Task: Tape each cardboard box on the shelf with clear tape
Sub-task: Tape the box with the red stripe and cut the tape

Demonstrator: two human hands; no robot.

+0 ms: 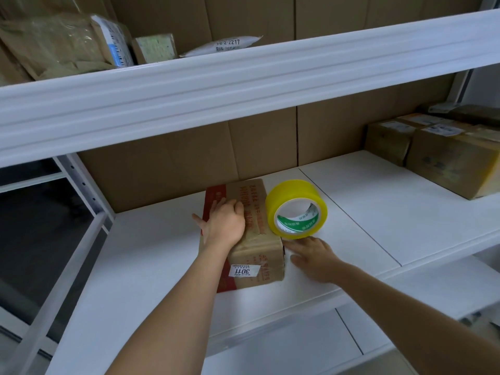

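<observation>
Both forearms reached onto the white shelf (167, 255). Left hand (224, 223) lay flat, fingers relaxed, atop the cardboard box (257, 255); right hand (313, 258), unclenched, rested beside it, just below the upright tape roll (296, 209).

1. We count one roll of yellow-tinted tape (296, 209), standing on edge at about one o'clock from the nearest box.
2. We count one cardboard box (253, 247) on the middle shelf (378, 201) in front of us.
3. We see at least two taped boxes (446, 155) at three o'clock.
4. We count three parcels (65, 44) at eleven o'clock on the upper shelf.
5. We count two hands: left hand (223, 223), right hand (313, 257).
</observation>
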